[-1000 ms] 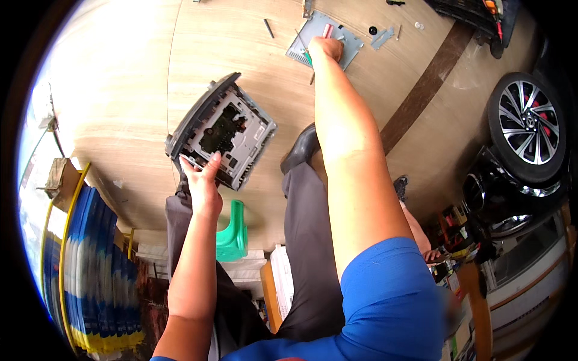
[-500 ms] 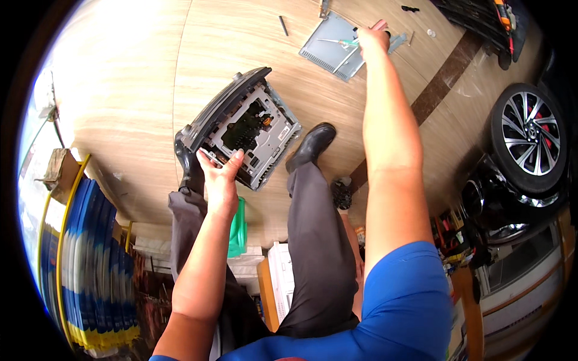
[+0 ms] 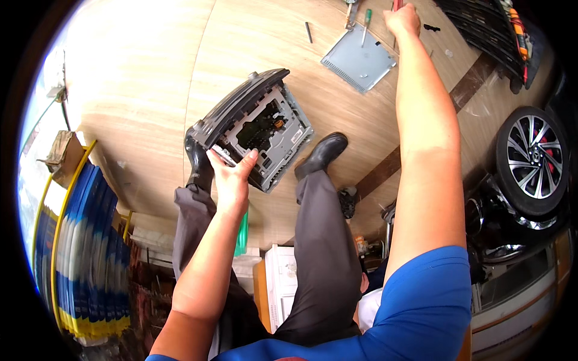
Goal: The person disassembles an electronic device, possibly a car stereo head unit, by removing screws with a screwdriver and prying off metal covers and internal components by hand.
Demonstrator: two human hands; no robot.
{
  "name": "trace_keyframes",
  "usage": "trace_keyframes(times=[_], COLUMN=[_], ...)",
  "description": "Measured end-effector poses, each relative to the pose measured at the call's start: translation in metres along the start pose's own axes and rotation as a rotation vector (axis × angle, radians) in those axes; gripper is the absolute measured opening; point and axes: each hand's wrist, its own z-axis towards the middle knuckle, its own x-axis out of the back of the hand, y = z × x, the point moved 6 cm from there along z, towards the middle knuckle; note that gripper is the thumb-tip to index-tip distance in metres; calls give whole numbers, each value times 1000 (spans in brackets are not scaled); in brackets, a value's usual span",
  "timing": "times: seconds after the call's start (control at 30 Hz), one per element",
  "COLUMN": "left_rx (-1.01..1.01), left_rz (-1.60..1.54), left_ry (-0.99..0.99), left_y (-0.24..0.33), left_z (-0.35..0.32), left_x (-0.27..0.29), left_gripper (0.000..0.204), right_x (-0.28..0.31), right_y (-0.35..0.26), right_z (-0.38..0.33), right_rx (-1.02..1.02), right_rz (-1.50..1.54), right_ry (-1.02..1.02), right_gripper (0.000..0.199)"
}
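**Green screwdriver (image 3: pixel 368 18) let go, right hand (image 3: pixel 404 21) moved on**

My right hand is now past the grey metal plate (image 3: pixel 354 57), closed around something red (image 3: pixel 397 5), likely a handle; the green screwdriver, at my fingers a moment ago, lies with its shaft over the plate; my left hand (image 3: pixel 232 180) still grips the near edge of the opened electronic unit (image 3: pixel 278 143), between my boots (image 3: pixel 325 153); I judge this a tool change, work on the unit paused.
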Motion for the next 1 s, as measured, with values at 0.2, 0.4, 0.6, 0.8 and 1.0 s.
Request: trace_keyframes(times=[0.2, 0.4, 0.6, 0.8, 1.0], left_rx=[21, 53, -11, 44, 126], left_rz=[-27, -31, -4, 83, 91], left_ry=[52, 41, 12, 46, 49], left_y=[-7, -8, 0, -18, -4], left_z=[0, 1, 0, 9, 10], left_x=[7, 4, 5, 11, 9], left_gripper=[95, 95, 82, 76, 66], right_x=[-44, -74, -65, -129, -142], right_y=[-8, -1, 40, 77, 52], right_z=[-27, -54, -104, -194, -227], right_rx=[51, 60, -71, -3, -91], right_rz=[44, 45, 270, 188, 101], right_ry=[-200, -110, -74, -206, -274], right_gripper=[49, 36, 24, 26, 29])
